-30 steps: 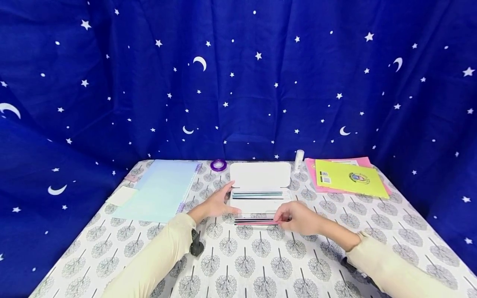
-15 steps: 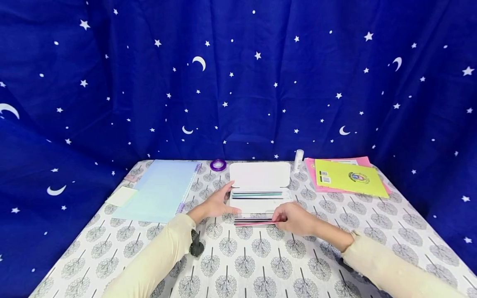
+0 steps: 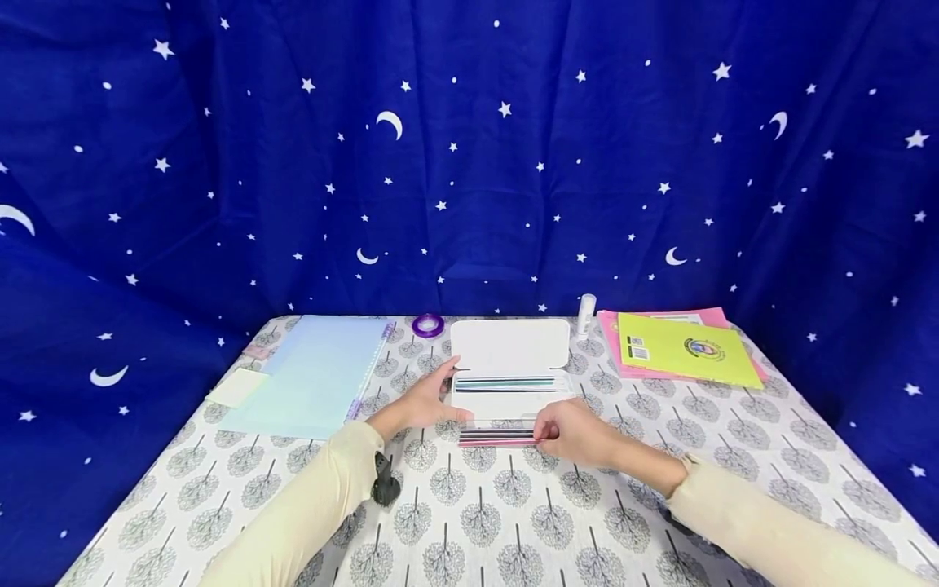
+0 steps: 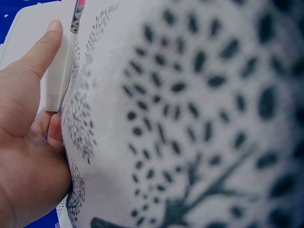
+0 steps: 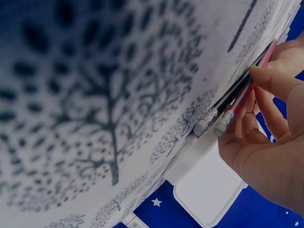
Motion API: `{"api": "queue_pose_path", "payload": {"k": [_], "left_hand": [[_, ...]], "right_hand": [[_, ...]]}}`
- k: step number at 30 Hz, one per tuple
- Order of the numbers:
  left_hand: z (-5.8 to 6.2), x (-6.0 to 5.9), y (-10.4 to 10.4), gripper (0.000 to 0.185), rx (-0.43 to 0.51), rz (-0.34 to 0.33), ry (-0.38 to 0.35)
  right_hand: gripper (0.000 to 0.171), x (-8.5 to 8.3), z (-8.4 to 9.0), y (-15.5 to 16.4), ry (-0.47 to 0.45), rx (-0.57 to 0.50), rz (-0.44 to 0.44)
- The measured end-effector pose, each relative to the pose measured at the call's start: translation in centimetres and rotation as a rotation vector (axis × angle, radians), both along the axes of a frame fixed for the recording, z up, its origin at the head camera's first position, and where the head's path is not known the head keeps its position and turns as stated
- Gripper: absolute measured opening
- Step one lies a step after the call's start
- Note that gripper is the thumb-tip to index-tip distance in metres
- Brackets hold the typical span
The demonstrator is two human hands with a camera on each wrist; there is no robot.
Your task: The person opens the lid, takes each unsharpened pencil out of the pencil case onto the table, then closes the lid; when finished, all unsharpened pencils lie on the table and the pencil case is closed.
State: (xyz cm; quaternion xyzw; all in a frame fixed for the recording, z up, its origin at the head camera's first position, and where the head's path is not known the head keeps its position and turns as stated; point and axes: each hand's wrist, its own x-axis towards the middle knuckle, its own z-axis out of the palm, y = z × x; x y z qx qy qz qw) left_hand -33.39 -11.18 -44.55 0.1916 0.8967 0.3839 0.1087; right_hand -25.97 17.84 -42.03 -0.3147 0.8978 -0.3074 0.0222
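Note:
A white pencil case (image 3: pixel 509 367) lies open mid-table, its lid (image 3: pixel 510 344) flat behind, with several pencils (image 3: pixel 506 383) in the tray. My left hand (image 3: pixel 427 401) rests against the case's left end (image 4: pixel 56 83), thumb along its side. My right hand (image 3: pixel 575 432) pinches a bundle of pencils (image 3: pixel 497 438), pink and black, lying on the cloth just in front of the case. In the right wrist view the fingertips (image 5: pixel 266 78) press on the pencils (image 5: pixel 237 97), whose eraser ends (image 5: pixel 213 124) show.
A light blue notebook (image 3: pixel 315 375) and a sticky pad (image 3: pixel 238 386) lie at the left. A purple tape roll (image 3: pixel 429 325) and a glue stick (image 3: pixel 586 314) stand at the back. Yellow and pink booklets (image 3: pixel 682 350) lie at the right. Blue star cloth hangs behind.
My right hand has slid slightly left along the pencil bundle in front of the case. The left hand has stayed at the case.

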Motion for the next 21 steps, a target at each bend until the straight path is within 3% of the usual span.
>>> {"api": "queue_pose_path", "payload": {"k": [11, 21], "left_hand": [[0.0, 0.1, 0.1, 0.113, 0.016, 0.001, -0.013], [-0.1, 0.0, 0.0, 0.113, 0.016, -0.002, -0.011]], "right_hand": [[0.015, 0.1, 0.1, -0.1, -0.036, -0.007, -0.010], [0.013, -0.6, 0.6, 1.0, 0.005, -0.028, 0.042]]}}
